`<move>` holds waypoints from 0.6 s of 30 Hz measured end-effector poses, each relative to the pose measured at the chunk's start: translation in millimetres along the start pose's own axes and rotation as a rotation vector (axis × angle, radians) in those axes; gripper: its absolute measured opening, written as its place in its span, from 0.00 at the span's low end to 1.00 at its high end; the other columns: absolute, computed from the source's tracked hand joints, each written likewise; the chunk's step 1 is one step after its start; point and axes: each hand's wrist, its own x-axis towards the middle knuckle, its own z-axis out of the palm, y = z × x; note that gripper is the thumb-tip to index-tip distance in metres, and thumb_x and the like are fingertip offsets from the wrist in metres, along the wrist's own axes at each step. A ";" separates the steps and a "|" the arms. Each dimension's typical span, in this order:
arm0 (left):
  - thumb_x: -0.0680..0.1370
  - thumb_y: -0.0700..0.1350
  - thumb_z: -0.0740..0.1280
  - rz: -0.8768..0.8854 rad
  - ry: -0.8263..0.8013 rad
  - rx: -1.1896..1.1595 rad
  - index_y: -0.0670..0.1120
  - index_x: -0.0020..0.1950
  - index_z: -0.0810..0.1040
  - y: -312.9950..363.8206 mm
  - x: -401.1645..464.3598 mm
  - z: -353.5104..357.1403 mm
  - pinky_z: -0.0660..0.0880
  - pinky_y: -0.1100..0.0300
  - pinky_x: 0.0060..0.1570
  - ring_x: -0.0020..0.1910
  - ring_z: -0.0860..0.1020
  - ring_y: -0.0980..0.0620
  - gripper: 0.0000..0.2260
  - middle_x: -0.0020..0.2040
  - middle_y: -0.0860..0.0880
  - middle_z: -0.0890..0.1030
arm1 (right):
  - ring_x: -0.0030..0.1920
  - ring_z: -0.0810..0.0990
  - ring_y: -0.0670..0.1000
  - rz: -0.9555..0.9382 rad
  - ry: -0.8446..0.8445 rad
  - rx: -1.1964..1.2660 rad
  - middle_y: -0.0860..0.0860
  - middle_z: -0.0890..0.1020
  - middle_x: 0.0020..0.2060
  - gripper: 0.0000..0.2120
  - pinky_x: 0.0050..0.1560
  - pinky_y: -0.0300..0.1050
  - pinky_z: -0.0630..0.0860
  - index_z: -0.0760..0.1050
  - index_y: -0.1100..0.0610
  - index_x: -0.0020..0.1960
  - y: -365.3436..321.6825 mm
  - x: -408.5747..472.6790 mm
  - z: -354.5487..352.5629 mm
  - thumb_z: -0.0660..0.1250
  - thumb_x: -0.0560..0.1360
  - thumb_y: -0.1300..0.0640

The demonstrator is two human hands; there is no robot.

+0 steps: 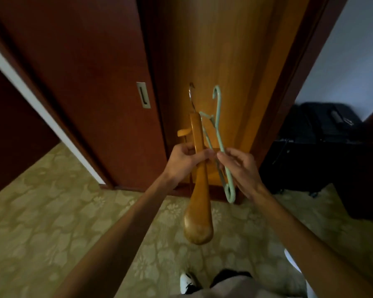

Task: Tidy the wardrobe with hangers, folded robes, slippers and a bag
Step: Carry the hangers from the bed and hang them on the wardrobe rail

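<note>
wooden hanger: hangs almost straight down in front of the sliding wardrobe door, fat end toward the carpet, metal hook up top

left hand: fingers curled round the wooden hanger about halfway up its length, looks like a solid grip

green hanger: thin plastic one, just right of the wooden hanger and crossing it where the two hands meet, hook pointing up

right hand: thumb and fingertips pinch the green hanger's bar, other fingers loosely bent

step in hand: my guess is pulling the two hangers apart so each can go on the rail by itself

how to do it well: keep the wooden hanger still and slide the green one sideways away from it, not up, since its bars seem tangled near the wooden hanger's neck. I can't tell if they're actually hooked together

watch out: thin plastic probably flexes, so no yanking

wardrobe opening: right behind the hangers, lighter wood panel inside, no rail in view

black bag: well to the right of the hangers, on the floor, untouched
</note>
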 end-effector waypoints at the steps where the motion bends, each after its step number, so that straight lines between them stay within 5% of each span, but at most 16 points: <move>1: 0.76 0.43 0.74 0.009 -0.014 0.004 0.38 0.49 0.85 4.6 21.0 -4.7 0.79 0.41 0.55 0.49 0.84 0.37 0.08 0.47 0.40 0.86 | 0.40 0.78 0.45 -0.005 0.021 -0.001 0.46 0.79 0.34 0.10 0.44 0.41 0.74 0.82 0.57 0.47 -0.5 20.1 -0.3 0.68 0.78 0.50; 5: 0.77 0.41 0.73 0.036 -0.083 0.015 0.42 0.46 0.85 22.1 108.8 -12.9 0.80 0.60 0.41 0.38 0.83 0.54 0.03 0.39 0.49 0.86 | 0.36 0.77 0.43 -0.012 0.111 0.032 0.46 0.79 0.33 0.10 0.42 0.41 0.72 0.81 0.59 0.48 -5.6 97.7 -10.2 0.68 0.79 0.53; 9: 0.79 0.41 0.71 0.094 -0.164 0.061 0.37 0.49 0.83 39.2 196.7 -6.7 0.71 0.72 0.32 0.29 0.78 0.62 0.07 0.34 0.55 0.84 | 0.37 0.77 0.45 -0.042 0.183 0.044 0.49 0.79 0.35 0.12 0.41 0.41 0.73 0.81 0.60 0.50 -10.4 172.9 -35.8 0.68 0.78 0.51; 12: 0.79 0.45 0.71 0.118 -0.206 0.092 0.37 0.49 0.84 53.0 265.2 -0.8 0.70 0.71 0.31 0.30 0.76 0.61 0.10 0.37 0.48 0.85 | 0.36 0.77 0.46 -0.091 0.223 0.090 0.53 0.78 0.36 0.19 0.38 0.37 0.75 0.80 0.67 0.52 -13.1 231.0 -61.4 0.67 0.75 0.50; 18: 0.78 0.52 0.71 0.123 -0.256 0.090 0.36 0.47 0.84 111.0 398.0 13.5 0.76 0.62 0.39 0.34 0.80 0.54 0.18 0.40 0.40 0.85 | 0.34 0.77 0.45 -0.217 0.255 0.093 0.55 0.78 0.34 0.14 0.38 0.36 0.74 0.81 0.64 0.48 -47.8 359.4 -113.9 0.65 0.76 0.54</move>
